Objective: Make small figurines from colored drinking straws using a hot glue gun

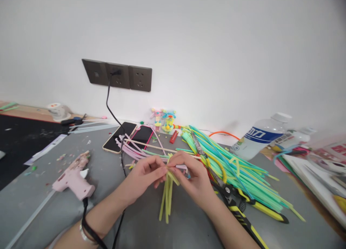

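Observation:
My left hand [148, 173] and my right hand [190, 175] meet at the middle of the table, fingertips pinched close together. Between them they grip yellow-green pipe cleaners [167, 202], whose several straight ends hang down below my fingers. Short bits of the same colour stick out above the pinch, and the part inside my fingertips is hidden. Just behind my hands lie lilac pipe cleaners [129, 150]. Right of my right hand spreads a large pile of green and teal pipe cleaners [243, 173], with scissors [198, 144] and yellow-black pliers [229, 193] on and beside it.
A pink glue gun [74, 180] lies at left, its black cord near my left forearm. Two phones [120, 136], a red lighter [173, 136] and two small pipe-cleaner figures [168, 121] sit toward the wall. A bottle [259, 135] leans at right; a socket panel [117, 75] is above.

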A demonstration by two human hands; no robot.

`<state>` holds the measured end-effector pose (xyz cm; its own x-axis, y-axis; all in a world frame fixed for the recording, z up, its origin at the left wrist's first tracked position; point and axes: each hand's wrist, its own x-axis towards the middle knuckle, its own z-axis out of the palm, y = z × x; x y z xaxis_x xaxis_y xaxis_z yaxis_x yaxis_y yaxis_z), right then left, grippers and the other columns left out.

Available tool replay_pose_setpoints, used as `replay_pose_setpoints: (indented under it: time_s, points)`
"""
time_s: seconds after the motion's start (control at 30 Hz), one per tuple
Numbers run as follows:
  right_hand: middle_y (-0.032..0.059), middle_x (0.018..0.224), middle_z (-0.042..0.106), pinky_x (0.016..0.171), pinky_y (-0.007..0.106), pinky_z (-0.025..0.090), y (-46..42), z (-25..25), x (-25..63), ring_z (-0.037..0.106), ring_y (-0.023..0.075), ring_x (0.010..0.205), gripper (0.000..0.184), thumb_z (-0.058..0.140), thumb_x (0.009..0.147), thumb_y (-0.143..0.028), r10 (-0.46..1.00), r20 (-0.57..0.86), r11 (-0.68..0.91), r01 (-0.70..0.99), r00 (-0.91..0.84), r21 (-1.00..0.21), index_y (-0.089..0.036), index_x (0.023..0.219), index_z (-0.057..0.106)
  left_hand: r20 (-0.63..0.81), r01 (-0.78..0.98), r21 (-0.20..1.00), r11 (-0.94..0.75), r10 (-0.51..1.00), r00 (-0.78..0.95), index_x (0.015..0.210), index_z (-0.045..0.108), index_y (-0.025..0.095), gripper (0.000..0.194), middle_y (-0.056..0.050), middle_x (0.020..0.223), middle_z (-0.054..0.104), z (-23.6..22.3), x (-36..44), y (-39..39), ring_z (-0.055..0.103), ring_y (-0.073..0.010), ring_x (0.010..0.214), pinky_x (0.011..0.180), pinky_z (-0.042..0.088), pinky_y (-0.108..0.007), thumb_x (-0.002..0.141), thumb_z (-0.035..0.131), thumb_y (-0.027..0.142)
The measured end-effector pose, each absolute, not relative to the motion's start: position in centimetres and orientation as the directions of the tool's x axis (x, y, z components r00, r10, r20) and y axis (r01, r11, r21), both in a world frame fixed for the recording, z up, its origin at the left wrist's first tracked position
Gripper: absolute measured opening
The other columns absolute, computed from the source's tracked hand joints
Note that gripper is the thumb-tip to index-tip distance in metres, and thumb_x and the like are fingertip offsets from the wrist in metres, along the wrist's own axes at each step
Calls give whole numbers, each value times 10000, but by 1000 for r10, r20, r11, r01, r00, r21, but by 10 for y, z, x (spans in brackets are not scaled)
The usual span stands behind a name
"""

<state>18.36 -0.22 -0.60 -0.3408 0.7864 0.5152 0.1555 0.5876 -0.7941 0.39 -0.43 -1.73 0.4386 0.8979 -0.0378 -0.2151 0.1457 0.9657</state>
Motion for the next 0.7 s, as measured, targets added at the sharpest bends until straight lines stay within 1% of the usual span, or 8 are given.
replay_pose_setpoints:
  time_s: [0.1,0.2,0.27,0.4,0.57,0.63,0.7]
  points:
    - [60,868,677,736,342,493,-2,-4,186,626,209,807,66,640,922,-208,739,551,639,145,-388,-755,-220,984,660,-33,-236,961,143,908,417,729,570,154,313,31,642,534,-17,4,-5,446,-70,541,517,359,-201,879,681,405]
    - [55,893,693,743,330,503,-2,-8,188,637,202,806,206,726,867,-216,697,573,684,163,-431,-710,-222,1059,651,-68,-277,942,191,915,398,725,571,152,330,37,616,529,-14,4,-6,421,-66,530,513,339,-197,850,710,424]
    - [45,885,706,725,307,505,-2,-12,190,646,188,787,245,734,862,-187,695,572,695,205,-435,-689,-230,1087,649,-99,-303,924,232,913,396,712,557,153,351,41,598,522,-12,4,-6,409,-65,529,512,330,-194,818,739,434]
    - [43,846,731,649,269,500,-2,-17,189,658,169,724,191,687,889,-130,685,608,721,260,-401,-642,-231,1051,677,-121,-297,921,251,911,394,680,526,158,388,49,581,504,-9,4,-6,401,-66,529,511,316,-193,785,763,447]
    - [50,797,751,575,230,498,-1,-18,188,684,157,673,123,673,893,-111,676,634,735,275,-376,-620,-200,973,704,-76,-216,962,167,924,376,677,532,157,368,46,595,511,-12,4,-5,403,-71,540,527,320,-200,837,704,440]
    - [44,796,761,568,219,504,-2,-18,188,695,153,664,118,673,893,-116,682,632,730,297,-368,-615,-202,965,710,-49,-153,982,110,932,358,683,555,154,343,38,608,536,-13,3,-5,417,-75,553,537,333,-199,862,676,420]
    - [37,801,769,574,210,514,-2,-17,188,703,149,661,113,666,896,-118,690,631,723,313,-354,-615,-205,952,713,-3,-79,996,31,941,337,701,595,151,298,25,637,575,-13,2,-5,463,-83,586,565,366,-198,875,661,384]
